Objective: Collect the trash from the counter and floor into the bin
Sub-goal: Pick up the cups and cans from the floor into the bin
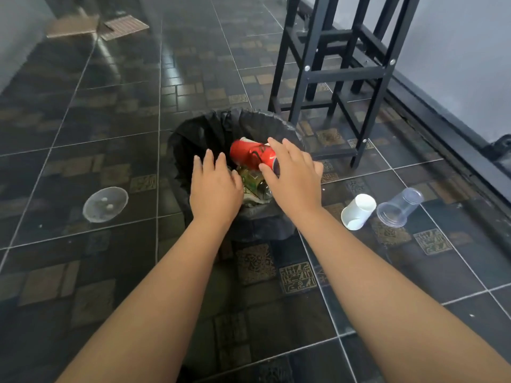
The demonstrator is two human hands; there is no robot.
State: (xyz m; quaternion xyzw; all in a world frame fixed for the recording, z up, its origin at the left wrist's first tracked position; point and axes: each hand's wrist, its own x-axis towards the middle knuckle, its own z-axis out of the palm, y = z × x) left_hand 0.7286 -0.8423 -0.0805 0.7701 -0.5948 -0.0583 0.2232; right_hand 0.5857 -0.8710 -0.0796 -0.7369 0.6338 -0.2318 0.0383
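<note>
A round bin lined with a black bag point(193, 134) stands on the dark tiled floor in front of me. Both my hands hover over its mouth. My left hand point(214, 186) is flat with its fingers apart and holds nothing. My right hand point(296, 178) has its fingers spread just over a red can point(249, 156), which lies tilted at the top of the bin. Below the can, inside the bin, lies a clear bottle with a green label point(257, 183). On the floor to the right lie a white paper cup point(356, 211) and a clear plastic cup point(398, 208), both on their sides.
A clear plastic lid point(105, 204) lies on the floor left of the bin. A black metal stool frame point(340, 73) stands behind the bin on the right, near the wall. Flattened cardboard point(74, 26) lies far back on the left.
</note>
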